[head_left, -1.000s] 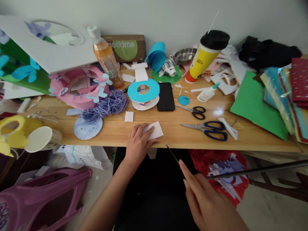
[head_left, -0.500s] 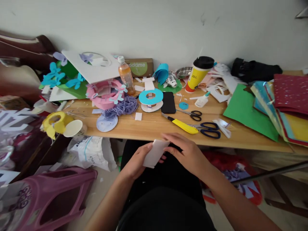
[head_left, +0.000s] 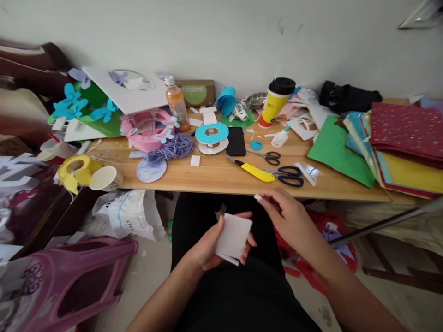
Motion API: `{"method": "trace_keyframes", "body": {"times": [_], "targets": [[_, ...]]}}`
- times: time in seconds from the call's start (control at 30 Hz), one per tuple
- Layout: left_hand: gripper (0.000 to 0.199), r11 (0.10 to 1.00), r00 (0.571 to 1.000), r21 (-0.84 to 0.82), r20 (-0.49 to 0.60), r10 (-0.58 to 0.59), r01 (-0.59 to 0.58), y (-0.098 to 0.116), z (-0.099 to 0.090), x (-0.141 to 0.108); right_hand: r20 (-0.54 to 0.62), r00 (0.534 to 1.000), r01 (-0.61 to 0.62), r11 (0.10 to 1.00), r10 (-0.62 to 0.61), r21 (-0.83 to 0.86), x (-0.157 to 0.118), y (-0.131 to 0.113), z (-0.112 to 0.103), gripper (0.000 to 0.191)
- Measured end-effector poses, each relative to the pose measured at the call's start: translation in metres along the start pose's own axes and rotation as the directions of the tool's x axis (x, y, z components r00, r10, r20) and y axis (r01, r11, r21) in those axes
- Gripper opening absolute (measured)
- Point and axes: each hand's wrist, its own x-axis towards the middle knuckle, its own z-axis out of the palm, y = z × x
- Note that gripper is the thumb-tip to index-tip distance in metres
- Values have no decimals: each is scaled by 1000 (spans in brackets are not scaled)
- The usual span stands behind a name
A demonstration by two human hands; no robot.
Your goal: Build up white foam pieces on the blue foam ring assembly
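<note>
Over my lap, my left hand (head_left: 211, 246) holds a flat white square piece (head_left: 234, 235), thumb along its left edge and fingers behind it. A thin white strip shows under its lower edge, and a small dark flap (head_left: 220, 212) sticks out beyond the thumb. To the right, my right hand (head_left: 285, 212) pinches a small white piece (head_left: 258, 197) between thumb and fingertips, close to the table's front edge. On the table ahead lie a yellow utility knife (head_left: 256, 172), large dark-handled scissors (head_left: 290, 176) and smaller scissors (head_left: 272, 157).
A blue ring on a white base (head_left: 212, 133), a phone (head_left: 236, 141) and a glue bottle (head_left: 280, 137) stand mid-table. Purple yarn (head_left: 173, 150), a drink bottle (head_left: 177, 103) and a pink ring (head_left: 147, 138) are left. A yellow cup (head_left: 275, 106) and coloured sheets (head_left: 408, 133) are right.
My hands have moved apart. The right one has drawn away to the right with a small white piece, while the left has turned the white square more face-up. The view has shifted slightly.
</note>
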Motion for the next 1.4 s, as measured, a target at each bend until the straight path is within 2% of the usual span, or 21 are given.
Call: {"method": "trace_keyframes", "body": {"times": [0.07,0.13,0.23,0.33,0.43,0.5,0.57,0.6,0.67,0.73,0.77,0.83,0.87,0.93,1.0,1.03,1.07,1.17,1.27,1.33,1.4], "targets": [[65,991,993,-108,-100,66,-77,-1,-3,4,-2,1000,-3,959,2,-285,-21,5,0,22],[56,971,964,-164,-232,133,-173,-2,-5,10,-75,996,11,916,-45,-401,-41,-2,6,24],[51,928,882,-182,-412,227,-324,-9,-5,21,-47,968,227,943,-246,-244,-58,-27,26,27],[52,920,858,-176,-455,239,-349,-16,0,26,29,906,421,892,-422,-167,-61,-41,46,27],[56,912,840,-134,-459,289,-387,-17,-1,26,-8,864,494,852,-503,-175,-61,-38,59,24],[58,876,780,-91,-506,369,-474,-11,-7,25,10,846,528,836,-533,-148,-64,-33,63,22],[58,830,702,-38,-555,446,-557,-3,-15,22,125,851,524,842,-510,-131,-70,-26,63,21],[58,818,683,-18,-561,468,-575,2,-19,20,201,865,492,855,-460,-164,-73,-21,63,22],[55,830,695,23,-534,481,-557,9,-26,15,297,920,353,869,-255,-346,-78,-11,61,29],[53,860,729,89,-491,477,-503,14,-29,9,263,962,197,846,-71,-495,-78,-1,58,33],[50,869,736,142,-478,480,-474,15,-30,6,229,973,147,859,-36,-489,-75,3,56,36],[44,864,727,287,-468,502,-413,18,-33,7,164,984,116,936,-64,-331,-63,6,50,40],[43,842,706,380,-467,531,-382,21,-35,11,114,988,125,963,-100,-237,-52,6,47,43],[42,725,622,607,-441,647,-324,32,-42,27,-20,988,147,974,-153,-175,-24,8,42,45],[43,524,507,813,-350,788,-253,51,-51,52,-122,978,128,946,-171,-299,11,14,40,46],[44,423,466,882,-290,836,-210,62,-55,66,-137,978,96,917,-160,-387,30,18,41,46],[44,341,460,925,-233,857,-166,73,-60,80,-121,983,66,886,-136,-459,47,22,43,47],[41,146,525,988,-94,846,-59,96,-69,110,10,999,42,805,-44,-591,86,32,49,44],[39,31,583,998,8,812,-56,101,-77,106,102,995,72,763,-8,-643,93,34,50,41],[38,-120,674,993,103,732,-22,97,-81,89,78,997,70,788,-27,-612,83,31,48,41],[38,-290,768,956,155,622,41,92,-84,72,-2,998,51,865,-60,-498,67,25,48,41]]}}
